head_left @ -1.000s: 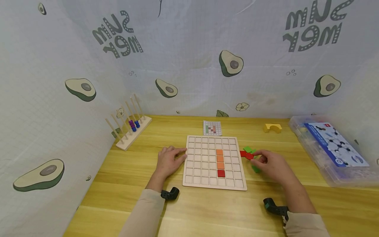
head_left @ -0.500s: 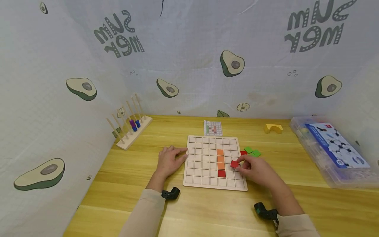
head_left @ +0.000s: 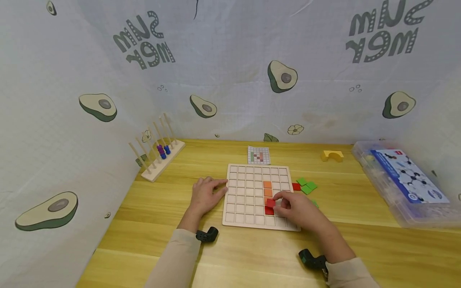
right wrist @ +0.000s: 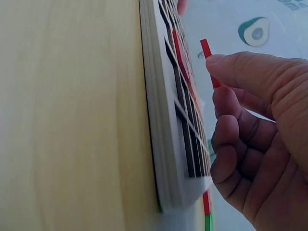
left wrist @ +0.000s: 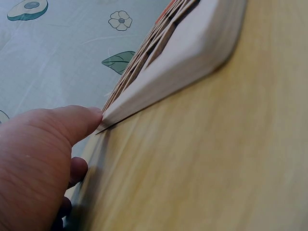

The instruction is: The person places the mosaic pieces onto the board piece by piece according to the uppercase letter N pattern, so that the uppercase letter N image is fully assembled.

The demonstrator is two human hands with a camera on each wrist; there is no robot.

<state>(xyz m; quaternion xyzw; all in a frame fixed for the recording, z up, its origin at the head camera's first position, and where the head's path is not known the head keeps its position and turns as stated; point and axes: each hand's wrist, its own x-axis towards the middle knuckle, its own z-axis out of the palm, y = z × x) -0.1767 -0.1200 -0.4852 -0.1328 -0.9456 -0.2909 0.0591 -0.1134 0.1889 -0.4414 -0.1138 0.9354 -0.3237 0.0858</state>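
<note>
A wooden grid board (head_left: 239, 209) lies on the table, its cells framed by thin raised lines. One column holds several orange tiles (head_left: 267, 185), with a red tile (head_left: 269, 211) below them at the near end. Thumb and index finger of my right hand (head_left: 299, 210) pinch another red tile (head_left: 271, 203); the right wrist view shows this tile raised above the board's surface. In the head view it overlaps the lowest orange tile. My left hand (head_left: 206, 197) rests at the board's left edge, thumb and index fingertips against the side.
Loose green tiles (head_left: 309, 187) and a red tile (head_left: 296, 187) lie right of the board. Behind it is a printed grid card (head_left: 258, 156). A peg stand (head_left: 155, 173) with beads is at left; a yellow arch block (head_left: 332, 156) and a clear plastic box (head_left: 399, 212) are at right.
My right hand has picked up a red tile from the loose pile and carried it left over the board to the orange column. My left hand has stayed at the board's edge.
</note>
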